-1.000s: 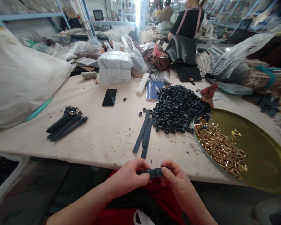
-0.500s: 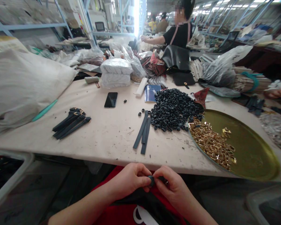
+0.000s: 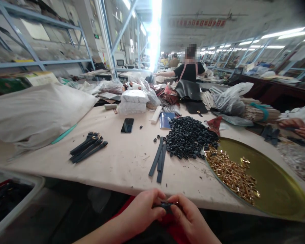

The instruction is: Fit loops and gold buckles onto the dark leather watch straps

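Just off the table's front edge, my left hand and my right hand pinch a small dark strap between them. Its far end is hidden by my fingers, and a small metallic glint shows near my right fingertips. Flat dark strips lie on the table ahead of my hands. Beyond them is a heap of small dark loops. To the right, gold buckles cover part of a round gold tray. Several straps with buckles lie bundled at the left.
A phone and a blue booklet lie farther back. White wrapped packs, a black bag and plastic bags line the rear. A bin stands at lower left. Another person's hands work at far right.
The view has tilted up, so the table sits lower in the picture. My hands have shifted their grip, and more of the dark strap shows between them.
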Tool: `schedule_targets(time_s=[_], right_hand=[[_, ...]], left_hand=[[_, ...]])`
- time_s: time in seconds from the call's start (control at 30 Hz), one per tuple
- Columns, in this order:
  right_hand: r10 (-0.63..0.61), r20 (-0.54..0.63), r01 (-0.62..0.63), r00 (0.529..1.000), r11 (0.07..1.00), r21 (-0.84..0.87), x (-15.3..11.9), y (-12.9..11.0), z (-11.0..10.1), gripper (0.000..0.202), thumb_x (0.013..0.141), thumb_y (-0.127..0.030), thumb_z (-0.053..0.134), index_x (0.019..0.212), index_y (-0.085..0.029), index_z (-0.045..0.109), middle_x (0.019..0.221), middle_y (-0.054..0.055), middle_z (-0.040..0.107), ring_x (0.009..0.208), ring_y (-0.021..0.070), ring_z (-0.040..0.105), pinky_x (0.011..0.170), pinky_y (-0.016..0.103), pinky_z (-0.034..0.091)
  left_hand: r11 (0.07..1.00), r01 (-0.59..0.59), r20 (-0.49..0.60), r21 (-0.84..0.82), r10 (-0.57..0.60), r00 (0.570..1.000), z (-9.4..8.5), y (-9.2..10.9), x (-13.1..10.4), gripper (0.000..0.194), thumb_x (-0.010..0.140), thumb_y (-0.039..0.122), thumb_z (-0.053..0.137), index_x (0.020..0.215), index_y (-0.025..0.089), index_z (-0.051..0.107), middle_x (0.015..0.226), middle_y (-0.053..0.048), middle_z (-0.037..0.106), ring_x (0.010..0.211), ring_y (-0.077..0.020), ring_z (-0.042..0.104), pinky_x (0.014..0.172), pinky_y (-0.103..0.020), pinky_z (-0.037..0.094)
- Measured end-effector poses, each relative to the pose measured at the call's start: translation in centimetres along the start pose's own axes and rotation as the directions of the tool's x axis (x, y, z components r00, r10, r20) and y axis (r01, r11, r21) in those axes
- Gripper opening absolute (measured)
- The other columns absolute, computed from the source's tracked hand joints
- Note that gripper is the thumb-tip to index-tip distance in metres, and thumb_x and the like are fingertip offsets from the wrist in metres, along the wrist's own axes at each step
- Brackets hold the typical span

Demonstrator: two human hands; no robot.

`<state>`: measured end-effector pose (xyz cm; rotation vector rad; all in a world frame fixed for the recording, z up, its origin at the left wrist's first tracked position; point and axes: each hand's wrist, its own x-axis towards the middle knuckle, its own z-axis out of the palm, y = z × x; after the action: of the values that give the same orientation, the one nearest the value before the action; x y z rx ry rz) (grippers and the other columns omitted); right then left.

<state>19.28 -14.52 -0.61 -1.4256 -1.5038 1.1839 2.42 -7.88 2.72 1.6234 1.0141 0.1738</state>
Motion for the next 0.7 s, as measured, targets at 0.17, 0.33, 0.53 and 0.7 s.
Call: schedule_targets(time_s=[0.17,0.33,0.53,0.7], right_hand=[[-0.046,0.006,0.045,0.999,0.994,0.101,2.6,1.4,2.7,0.023,0.085,-0.036,0.039,0.092,-0.019,0.053,0.076,0.003,0.061,0.068,0.0161,0.056,0.063,0.027,0.044],[-0.038,-0.19,0.038,0.981,0.999,-0.004,6.6,2.6,2.6,0.034,0.082,-0.038,0.044,0.107,-0.016,0.05,0.085,0.005,0.061,0.062,0.0148,0.055,0.058,0.027,0.044],[-0.072,-0.285,0.017,0.956,0.981,-0.191,8.8,3.8,-0.8,0.023,0.083,-0.031,0.043,0.093,-0.018,0.06,0.085,0.006,0.064,0.077,0.0193,0.059,0.069,0.03,0.046],[-0.066,-0.292,-0.029,0.954,0.951,-0.309,10.6,4.5,-2.8,0.022,0.084,-0.026,0.041,0.095,-0.018,0.058,0.09,0.007,0.063,0.082,0.0192,0.058,0.073,0.03,0.046]], left_hand=[[0.998,-0.039,-0.05,0.043,0.041,0.998,-1.2,-1.2,0.8,0.055,0.065,0.016,0.053,0.119,0.021,0.043,0.072,0.003,0.063,0.068,-0.0142,0.058,0.064,-0.022,0.041],[0.923,0.031,-0.401,0.384,0.137,0.906,-10.9,-4.4,2.8,0.018,0.079,0.028,0.044,0.09,0.02,0.055,0.083,-0.003,0.063,0.079,-0.0179,0.057,0.073,-0.026,0.04],[0.69,0.252,-0.644,0.679,0.395,0.655,-17.2,-6.0,7.7,0.026,0.081,0.026,0.045,0.103,0.016,0.053,0.11,-0.014,0.054,0.104,-0.0282,0.048,0.09,-0.038,0.034],[0.729,-0.11,-0.287,0.676,0.398,0.872,-9.5,-1.4,14.8,0.026,0.082,0.02,0.041,0.104,0.02,0.055,0.104,-0.009,0.055,0.096,-0.022,0.053,0.086,-0.031,0.038]])
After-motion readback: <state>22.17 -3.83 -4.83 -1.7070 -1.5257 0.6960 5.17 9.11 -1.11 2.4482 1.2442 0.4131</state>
